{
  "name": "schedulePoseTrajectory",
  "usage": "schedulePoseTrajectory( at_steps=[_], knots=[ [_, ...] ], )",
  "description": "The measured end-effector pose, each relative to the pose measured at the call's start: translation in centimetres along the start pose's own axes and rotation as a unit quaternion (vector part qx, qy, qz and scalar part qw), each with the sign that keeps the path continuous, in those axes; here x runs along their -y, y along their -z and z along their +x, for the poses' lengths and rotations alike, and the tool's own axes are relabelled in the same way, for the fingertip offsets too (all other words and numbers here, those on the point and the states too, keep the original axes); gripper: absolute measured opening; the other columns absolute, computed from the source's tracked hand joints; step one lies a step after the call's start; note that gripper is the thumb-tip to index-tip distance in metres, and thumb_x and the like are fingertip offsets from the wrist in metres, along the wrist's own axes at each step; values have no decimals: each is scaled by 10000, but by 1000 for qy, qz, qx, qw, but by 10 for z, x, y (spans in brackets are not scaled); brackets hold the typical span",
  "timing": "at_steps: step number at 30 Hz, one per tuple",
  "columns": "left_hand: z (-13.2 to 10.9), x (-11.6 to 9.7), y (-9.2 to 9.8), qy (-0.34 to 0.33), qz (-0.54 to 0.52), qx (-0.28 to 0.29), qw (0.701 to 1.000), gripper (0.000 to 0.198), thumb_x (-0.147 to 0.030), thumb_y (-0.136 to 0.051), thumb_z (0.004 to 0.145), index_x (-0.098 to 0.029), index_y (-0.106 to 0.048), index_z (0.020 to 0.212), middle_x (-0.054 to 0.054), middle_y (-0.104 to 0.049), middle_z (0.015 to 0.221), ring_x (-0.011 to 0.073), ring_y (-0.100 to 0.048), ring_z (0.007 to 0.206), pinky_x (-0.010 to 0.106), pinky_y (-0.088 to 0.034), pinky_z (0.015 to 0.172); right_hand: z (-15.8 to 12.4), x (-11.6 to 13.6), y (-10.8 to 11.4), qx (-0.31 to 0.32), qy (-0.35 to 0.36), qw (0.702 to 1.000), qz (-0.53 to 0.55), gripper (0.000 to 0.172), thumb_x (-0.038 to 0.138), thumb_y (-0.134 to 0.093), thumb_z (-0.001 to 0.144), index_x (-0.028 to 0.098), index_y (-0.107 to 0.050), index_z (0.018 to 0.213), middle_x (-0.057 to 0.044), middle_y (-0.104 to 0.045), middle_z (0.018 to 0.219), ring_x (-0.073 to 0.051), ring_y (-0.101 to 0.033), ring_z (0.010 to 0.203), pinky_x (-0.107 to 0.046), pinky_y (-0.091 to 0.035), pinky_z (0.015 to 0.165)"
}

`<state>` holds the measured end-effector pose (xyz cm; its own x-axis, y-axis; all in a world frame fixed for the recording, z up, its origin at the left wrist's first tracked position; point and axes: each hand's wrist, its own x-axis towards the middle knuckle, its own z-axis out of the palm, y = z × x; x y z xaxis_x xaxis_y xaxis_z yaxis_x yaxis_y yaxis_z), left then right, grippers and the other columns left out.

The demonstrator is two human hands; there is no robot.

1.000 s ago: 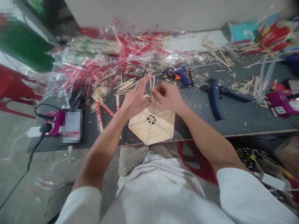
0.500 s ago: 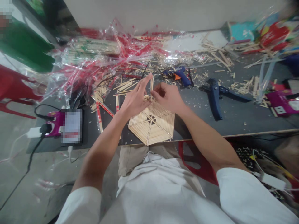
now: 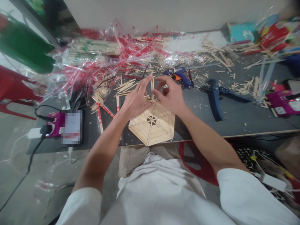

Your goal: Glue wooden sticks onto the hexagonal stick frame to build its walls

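Thin upright stick (image 3: 152, 88) stands on end at the 12 o'clock edge of the flat hexagon panel (image 3: 152, 122), which is built of laid sticks. The panel lies at the near edge of the grey table (image 3: 234, 120), just ahead of the person's lap.

Right hand (image 3: 171, 97) at the stick's 3 o'clock: wrist low, thumb and forefinger curled in and closed on the shaft, other fingers loosely bent behind.

Left hand (image 3: 134, 102) at 9 o'clock: heel resting on the panel, fingers straight and held close together, forefinger tip against the stick's top. The thumb is hidden, so I cannot tell whether this hand pinches or only steadies.

Risks, as judged:
- The stick looks to have a very small footing. Uneven pressure from the two hands could tip or snap it.
- The left heel's weight could shift or crack the panel, which sits close to the table edge.

Around the panel:
- Loose sticks (image 3: 126, 85) at 11 o'clock.
- Blue glue gun (image 3: 179, 75) at 1 o'clock.
- Dark blue cutter (image 3: 215, 98) at 2 o'clock.
- Crumpled clear wrap (image 3: 98, 62) at 10 o'clock, farther off.
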<state>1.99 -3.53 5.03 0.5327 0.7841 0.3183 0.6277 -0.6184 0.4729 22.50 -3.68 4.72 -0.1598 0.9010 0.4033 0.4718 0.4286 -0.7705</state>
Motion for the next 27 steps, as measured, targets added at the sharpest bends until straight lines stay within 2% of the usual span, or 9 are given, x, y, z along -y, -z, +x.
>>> schedulePoseTrajectory(
  at_steps=[6, 12, 20, 27],
  knots=[
    [-1, -1, 0, -7, -8, -3, 1000, 910, -327, -624, 926, -308, -123, 1686, 124, -380, 1698, 205, -688, 988, 347, -595, 735, -1, 3, -2, 11, -14, 1000, -13, 477, 602, -655, 957, 276, -599, 1301, -58, -708, 989, -174, -597, 673, -357, -531, 632],
    [-1, 1, 0, -10, -2, 1, 1000, 926, -327, -667, 903, -289, -154, 1674, 134, -403, 1682, 203, -691, 985, 352, -599, 769, -1, 0, -3, 11, -18, 1000, -2, 466, 586, -692, 932, 261, -630, 1260, -67, -711, 983, -173, -584, 645, -374, -543, 637],
    [-1, 7, -2, -18, -7, 2, 1000, 965, -416, -661, 919, -316, -88, 1688, 140, -406, 1675, 218, -693, 1016, 343, -593, 756, 0, -5, -5, 26, -15, 999, 21, 390, 406, -717, 905, 243, -646, 1252, -34, -708, 939, -144, -557, 596, -344, -521, 622],
    [0, 9, -2, -17, -18, -5, 1000, 993, -512, -690, 924, -342, -82, 1690, 143, -427, 1666, 217, -705, 1006, 355, -611, 764, 1, -5, -4, 32, -14, 999, 27, 375, 396, -700, 912, 252, -651, 1256, -30, -706, 925, -139, -537, 592, -329, -504, 599]
  ],
)
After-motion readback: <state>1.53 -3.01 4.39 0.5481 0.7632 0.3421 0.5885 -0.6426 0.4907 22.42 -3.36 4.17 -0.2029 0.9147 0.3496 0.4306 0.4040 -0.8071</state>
